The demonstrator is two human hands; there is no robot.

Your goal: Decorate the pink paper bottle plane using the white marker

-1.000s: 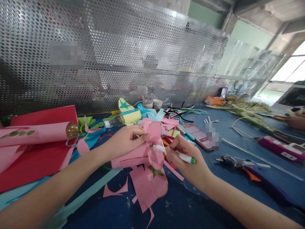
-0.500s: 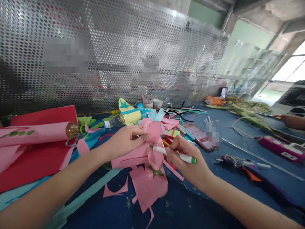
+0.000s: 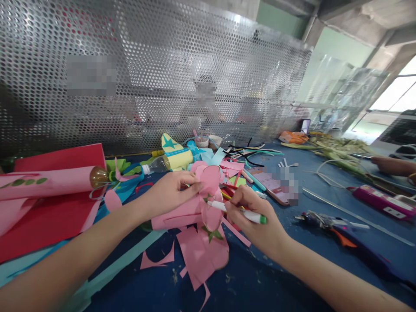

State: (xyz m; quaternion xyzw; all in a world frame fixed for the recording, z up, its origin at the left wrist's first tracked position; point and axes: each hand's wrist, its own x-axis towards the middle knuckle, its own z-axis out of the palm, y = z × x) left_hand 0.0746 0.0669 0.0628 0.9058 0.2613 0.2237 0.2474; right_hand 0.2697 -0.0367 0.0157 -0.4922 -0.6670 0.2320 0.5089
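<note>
While the left hand [image 3: 170, 193] pinches a lobed pink paper cutout [image 3: 212, 184], the right hand [image 3: 260, 225] grips a slim white green-ended marker [image 3: 254, 216], tip at the cutout; this sits above pink paper scraps [image 3: 196, 255] on the dark-blue tabletop [image 3: 139, 290].

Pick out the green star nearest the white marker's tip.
The upper green star on the pink paper: the tip of the white marker is close beside it; the lower green star sits farther down.
</note>
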